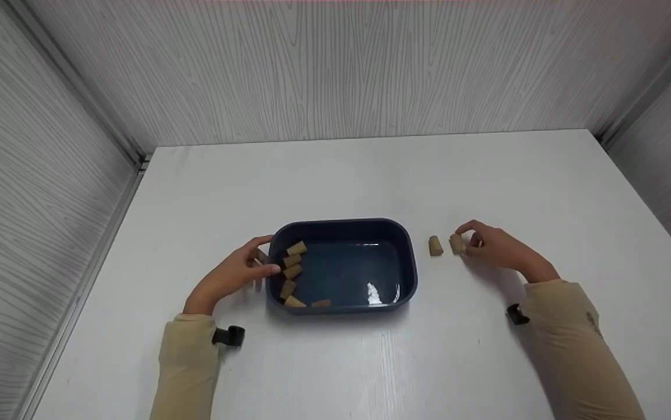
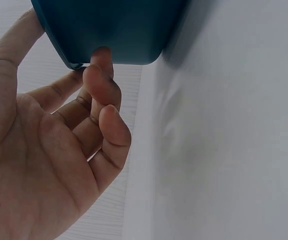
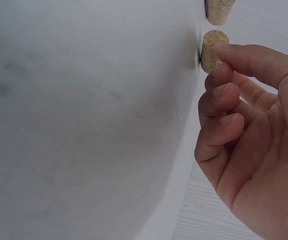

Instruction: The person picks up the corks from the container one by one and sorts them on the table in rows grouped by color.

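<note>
A dark blue rectangular tub [image 1: 347,271] stands on the white table, with several tapered cork stoppers [image 1: 292,272] along its left side and one at the front wall. My left hand [image 1: 236,271] grips the tub's left wall, thumb over the rim and fingers outside. In the left wrist view, some of those fingers curl in front of the tub wall [image 2: 128,32]. To the right of the tub, my right hand [image 1: 495,248] pinches a cork stopper [image 1: 456,243] between thumb and fingertips, close at the table. Just left of it stands another cork stopper [image 1: 435,245].
The white table [image 1: 335,181] ends at a grey wood-grain panel [image 1: 335,70] behind, with similar panels at left and right. Black straps [image 1: 229,336] with small mounts sit at both sleeves.
</note>
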`<state>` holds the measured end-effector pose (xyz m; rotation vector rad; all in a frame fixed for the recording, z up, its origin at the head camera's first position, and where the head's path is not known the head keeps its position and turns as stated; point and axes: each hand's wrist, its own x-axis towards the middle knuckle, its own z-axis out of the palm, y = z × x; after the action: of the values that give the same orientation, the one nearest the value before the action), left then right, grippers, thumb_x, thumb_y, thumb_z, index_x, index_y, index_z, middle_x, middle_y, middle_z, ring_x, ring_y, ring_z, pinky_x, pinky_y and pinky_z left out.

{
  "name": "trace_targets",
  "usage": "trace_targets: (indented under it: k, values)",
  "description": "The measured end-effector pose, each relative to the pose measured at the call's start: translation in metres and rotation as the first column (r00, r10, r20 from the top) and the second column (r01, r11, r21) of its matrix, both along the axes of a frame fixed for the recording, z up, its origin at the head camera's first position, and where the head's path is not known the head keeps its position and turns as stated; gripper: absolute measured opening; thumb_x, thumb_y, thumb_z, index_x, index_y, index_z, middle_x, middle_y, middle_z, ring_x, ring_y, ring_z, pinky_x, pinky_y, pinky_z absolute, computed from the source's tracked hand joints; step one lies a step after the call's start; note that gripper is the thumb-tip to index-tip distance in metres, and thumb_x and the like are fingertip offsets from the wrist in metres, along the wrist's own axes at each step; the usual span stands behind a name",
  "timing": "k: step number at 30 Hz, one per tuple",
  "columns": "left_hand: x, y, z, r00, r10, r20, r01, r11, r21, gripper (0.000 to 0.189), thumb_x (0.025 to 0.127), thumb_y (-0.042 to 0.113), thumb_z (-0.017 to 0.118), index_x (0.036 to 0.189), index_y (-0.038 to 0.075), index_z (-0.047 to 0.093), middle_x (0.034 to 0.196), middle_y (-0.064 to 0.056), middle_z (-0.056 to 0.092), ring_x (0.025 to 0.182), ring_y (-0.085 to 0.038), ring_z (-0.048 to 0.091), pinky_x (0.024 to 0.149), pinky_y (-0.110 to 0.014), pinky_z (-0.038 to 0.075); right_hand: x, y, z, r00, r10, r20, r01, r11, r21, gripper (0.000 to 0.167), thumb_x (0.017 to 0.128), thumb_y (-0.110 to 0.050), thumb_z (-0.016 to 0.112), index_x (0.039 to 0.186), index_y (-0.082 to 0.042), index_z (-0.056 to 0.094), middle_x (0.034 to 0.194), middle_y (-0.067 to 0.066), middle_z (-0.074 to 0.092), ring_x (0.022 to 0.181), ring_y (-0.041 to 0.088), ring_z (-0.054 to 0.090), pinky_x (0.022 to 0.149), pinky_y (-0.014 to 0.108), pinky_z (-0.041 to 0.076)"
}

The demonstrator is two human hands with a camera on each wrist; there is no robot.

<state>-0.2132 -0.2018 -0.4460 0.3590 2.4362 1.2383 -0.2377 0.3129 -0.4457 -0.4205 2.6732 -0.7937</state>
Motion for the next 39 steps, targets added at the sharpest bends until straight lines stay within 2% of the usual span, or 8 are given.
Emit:
trace_targets:
  k: [16,24,33,39]
  values:
    - [-0.002,0.001,0.002,1.000,0.000,-0.010,0.000,1.000,-0.017,0.073,0.090,0.042,0.066,0.150,0.017,0.033,0.109,-0.013,0.057,0.082,-0.019,0.054,0.068,-0.031,0.044,-0.002,-0.002,0.000,0.997,0.065,-0.042,-0.063,0.997,0.036,0.049,0.091,-0.004,0.054,0.139,-0.011,0.046,0.095,0.012,0.063,0.085,0.020,0.056,0.078,0.036,0.043]
    - [-0.003,0.001,0.001,1.000,0.010,0.015,-0.010,1.000,-0.006,0.073,0.089,0.043,0.067,0.150,0.021,0.033,0.108,-0.010,0.056,0.085,-0.019,0.052,0.071,-0.033,0.043,-0.003,-0.007,0.000,0.992,0.119,-0.052,-0.118,0.993,0.019,0.048,0.091,-0.006,0.057,0.138,-0.013,0.048,0.094,0.010,0.063,0.085,0.020,0.057,0.078,0.036,0.044]
    - [-0.002,0.001,0.002,1.000,0.004,0.015,-0.003,1.000,-0.008,0.075,0.089,0.045,0.067,0.150,0.020,0.032,0.110,-0.012,0.056,0.084,-0.019,0.052,0.070,-0.033,0.043,-0.005,-0.010,0.000,0.997,0.074,-0.027,-0.074,0.997,0.028,0.043,0.091,-0.003,0.052,0.133,-0.011,0.052,0.095,0.013,0.061,0.083,0.020,0.053,0.073,0.033,0.041]
    - [-0.001,0.000,0.003,1.000,0.003,0.014,-0.002,1.000,-0.007,0.075,0.089,0.044,0.067,0.150,0.019,0.032,0.109,-0.011,0.055,0.082,-0.019,0.050,0.069,-0.033,0.042,-0.004,-0.011,0.000,0.998,0.056,-0.017,-0.055,0.997,0.045,0.040,0.091,-0.005,0.052,0.131,-0.009,0.051,0.096,0.015,0.061,0.083,0.022,0.054,0.074,0.034,0.042]
